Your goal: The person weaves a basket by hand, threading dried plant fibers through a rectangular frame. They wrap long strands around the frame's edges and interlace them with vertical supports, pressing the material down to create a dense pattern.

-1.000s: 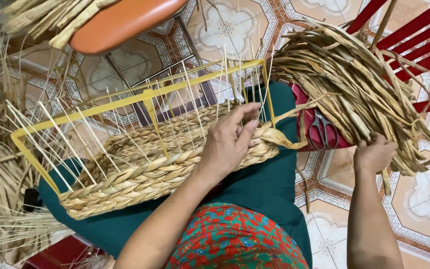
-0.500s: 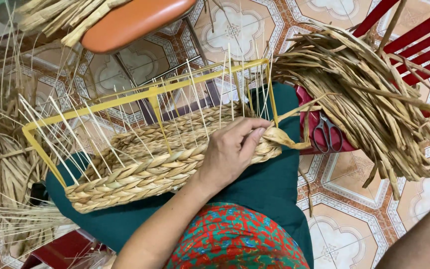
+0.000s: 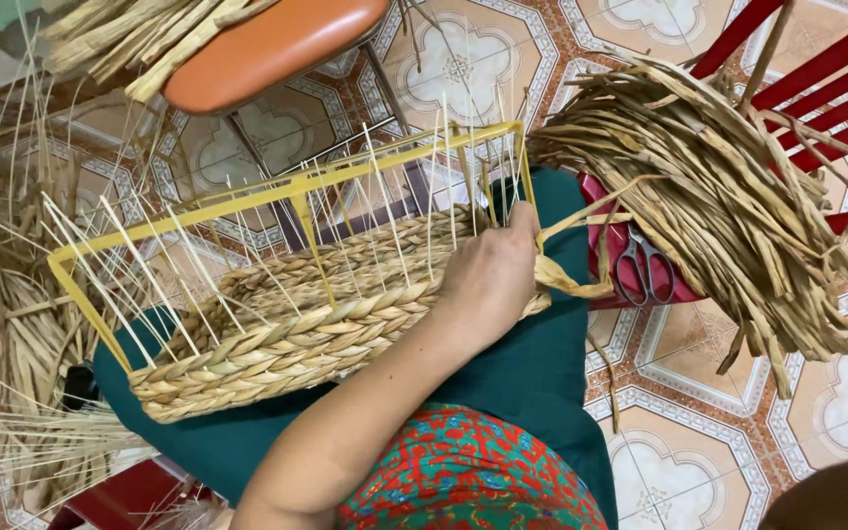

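Basket: I saw the half-woven basket [image 3: 296,329] lying on my lap, its yellow wire frame [image 3: 277,196] keeping the stakes upright.
Left hand: my left hand [image 3: 491,275] pressed closed on the basket's end, steadying the loose strand [image 3: 581,221].
Right hand: out of view.
Nearby: scissors [image 3: 643,263] and a rush bundle [image 3: 718,186] lay within reach.

basket [image 3: 277,339]: rough braided straw | frame [image 3: 277,193]: smooth yellow metal | scissors [image 3: 643,263]: shiny metal | floor [image 3: 817,412]: glossy tile

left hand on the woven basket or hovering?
Touching. The head view shows the left hand resting flat on the braided wall of the half-woven basket at its right end, fingers curled over the top edge, no gap visible.
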